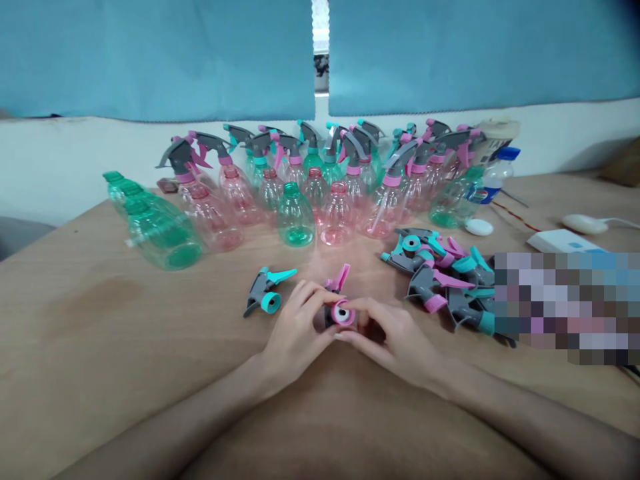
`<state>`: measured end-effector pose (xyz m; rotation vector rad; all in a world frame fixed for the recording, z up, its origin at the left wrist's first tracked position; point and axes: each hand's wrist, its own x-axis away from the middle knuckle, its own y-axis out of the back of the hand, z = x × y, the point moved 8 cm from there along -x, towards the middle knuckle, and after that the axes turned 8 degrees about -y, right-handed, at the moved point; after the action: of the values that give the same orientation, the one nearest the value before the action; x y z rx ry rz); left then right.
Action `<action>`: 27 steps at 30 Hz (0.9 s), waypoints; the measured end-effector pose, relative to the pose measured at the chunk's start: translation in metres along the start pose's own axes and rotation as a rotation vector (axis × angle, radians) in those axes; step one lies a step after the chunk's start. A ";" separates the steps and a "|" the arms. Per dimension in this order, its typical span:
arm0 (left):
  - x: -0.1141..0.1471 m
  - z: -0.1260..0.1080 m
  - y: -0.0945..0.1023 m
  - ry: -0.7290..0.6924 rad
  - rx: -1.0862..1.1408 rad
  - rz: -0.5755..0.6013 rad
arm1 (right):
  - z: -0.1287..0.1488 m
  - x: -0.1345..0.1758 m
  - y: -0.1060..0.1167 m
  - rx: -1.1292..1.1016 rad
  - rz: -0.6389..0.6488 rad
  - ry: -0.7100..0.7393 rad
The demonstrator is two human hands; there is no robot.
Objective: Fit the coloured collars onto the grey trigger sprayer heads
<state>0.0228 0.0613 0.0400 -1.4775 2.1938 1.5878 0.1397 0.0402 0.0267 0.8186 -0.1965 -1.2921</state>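
Between my two hands is a pink and grey trigger spray head (343, 313), its pink collar facing me with a white ring and dark hole inside. My left hand (299, 327) closes on its left side, and the fingers of my right hand (395, 333) pinch the collar from the right. A turquoise and grey spray head (267, 293) lies on the table just left of my left hand. To the right of my right hand is a pile of loose spray heads (435, 280) in grey, pink and turquoise.
Behind my hands stand open pink bottles (337, 217), a green bottle (295, 217) and several bottles with spray heads fitted. More green bottles (165, 230) are at the left. A blue-capped bottle (495, 180), a white computer mouse (584, 223) and a white box (563, 241) sit at the right.
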 end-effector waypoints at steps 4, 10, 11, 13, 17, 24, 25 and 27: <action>0.001 0.000 -0.002 -0.003 0.012 0.015 | -0.005 0.001 0.001 -0.028 0.003 -0.023; 0.001 0.002 -0.001 0.019 -0.002 0.021 | -0.007 0.002 0.005 -0.032 -0.024 -0.022; 0.001 0.002 -0.001 0.023 -0.001 0.020 | -0.007 0.002 0.005 -0.033 -0.016 -0.025; 0.000 0.002 -0.001 0.023 0.002 0.019 | -0.008 0.002 0.004 -0.033 -0.003 -0.037; 0.000 -0.003 -0.001 -0.019 0.003 0.017 | -0.008 0.001 0.001 -0.026 0.027 -0.049; 0.001 -0.002 -0.002 -0.021 -0.002 0.028 | -0.007 0.001 0.001 -0.044 0.006 -0.021; 0.001 -0.002 -0.002 -0.017 -0.001 0.029 | -0.007 0.001 0.002 -0.043 0.002 -0.020; 0.001 -0.002 -0.002 -0.015 0.000 0.032 | -0.007 0.001 0.002 -0.044 0.002 -0.019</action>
<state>0.0249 0.0594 0.0389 -1.4320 2.2207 1.6033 0.1457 0.0422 0.0223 0.7684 -0.1838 -1.2982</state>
